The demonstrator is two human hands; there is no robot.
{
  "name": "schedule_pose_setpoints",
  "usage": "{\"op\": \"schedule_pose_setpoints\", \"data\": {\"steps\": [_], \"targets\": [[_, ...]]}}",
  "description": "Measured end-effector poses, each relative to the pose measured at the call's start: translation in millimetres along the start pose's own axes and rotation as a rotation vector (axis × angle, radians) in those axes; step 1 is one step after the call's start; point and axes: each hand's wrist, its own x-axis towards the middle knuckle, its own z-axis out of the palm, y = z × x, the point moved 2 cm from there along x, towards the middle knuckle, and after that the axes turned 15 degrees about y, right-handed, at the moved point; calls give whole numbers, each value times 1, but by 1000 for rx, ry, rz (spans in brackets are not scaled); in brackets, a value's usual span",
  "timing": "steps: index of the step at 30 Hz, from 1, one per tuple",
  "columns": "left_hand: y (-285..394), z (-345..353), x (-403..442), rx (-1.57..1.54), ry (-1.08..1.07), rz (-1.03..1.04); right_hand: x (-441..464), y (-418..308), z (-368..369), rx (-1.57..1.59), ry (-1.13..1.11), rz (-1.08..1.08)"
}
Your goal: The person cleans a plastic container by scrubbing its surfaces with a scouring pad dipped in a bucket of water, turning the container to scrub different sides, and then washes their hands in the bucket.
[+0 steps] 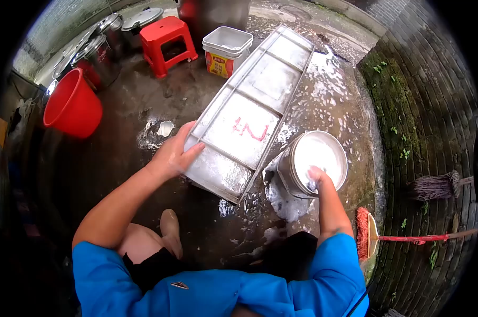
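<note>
My left hand (174, 152) grips the left edge of a long metal panel (239, 113), its thumb on the face and its fingers around the side. The panel is tilted, split by crossbars into several sections, wet with suds, with red marks (252, 129) on one section. To its right stands a round bucket (291, 177) of white foam (323, 150). My right hand (318, 177) reaches over the near rim into the foam. Its fingers look closed around something greyish, mostly hidden by the suds.
A red bucket (74, 105), a red stool (167, 42) and a square white tub (226, 50) stand behind on the left, near lidded metal pots (96, 58). A brick wall (434, 132) runs along the right, with a broom (368, 235) and a mop (434, 186) by it. Suds cover the wet ground (323, 87).
</note>
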Motion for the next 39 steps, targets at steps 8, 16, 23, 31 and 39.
{"op": "schedule_pose_setpoints", "data": {"steps": [8, 16, 23, 31, 39], "targets": [[-17, 28, 73, -41, 34, -54, -172, -258, -34, 312, -225, -730], [-15, 46, 72, -596, 86, -266, -169, -351, 91, -549, 545, -1270], [-10, 47, 76, -406, 57, -303, -184, -359, 96, -917, 199, -1379], [-15, 52, 87, -504, 169, -227, -209, -323, 109, -555, 175, -1518], [-17, 54, 86, -305, 203, -125, -151, -336, 107, -514, 579, -1354]]}}
